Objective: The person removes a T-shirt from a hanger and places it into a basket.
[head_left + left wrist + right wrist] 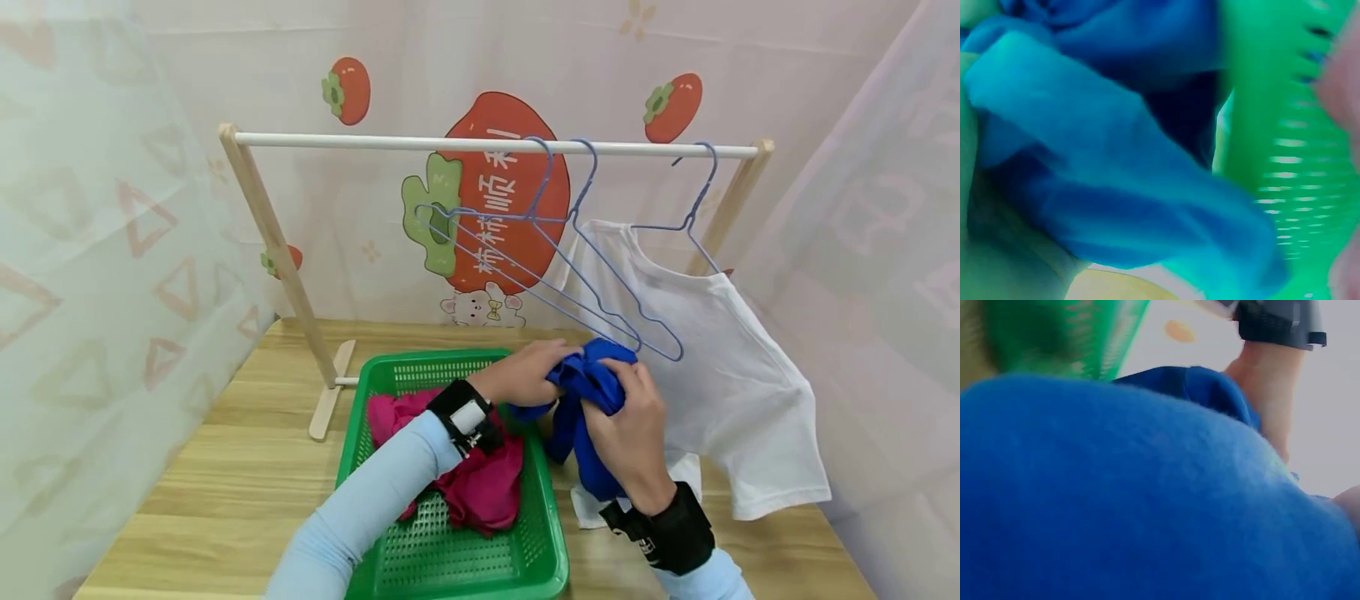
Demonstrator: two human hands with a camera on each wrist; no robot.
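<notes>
Gripping a bunched blue cloth from both sides, the left hand and the right hand are sharing the hold. The fingers of each are curling into the folds, and some fingertips are disappearing among them. The blue cloth is lying between the two sets of fingers, its loose length hanging below them.

To the left of the fingers, a green basket is standing on the tabletop and holding a crimson cloth. Above the fingers, two bare hangers are hanging from a white rail, their lower ends appearing close to the bundle; whether wire and fabric are touching is escaping verification. To the right of the fingers, a white shirt is hanging on another hanger. Both wrist views are showing mostly blue fabric at close range, so the exact pinch points are going unconfirmed.

On assessment, the blue cloth is looking soft and limp, and its folds are probably concealing the edges. Sound handling is calling for one set of fingers anchoring an edge while the other is teasing the folds outward. The loose length is needing watching near the basket rim at the fingers' left, and the wire above them is presenting a snagging risk.
</notes>
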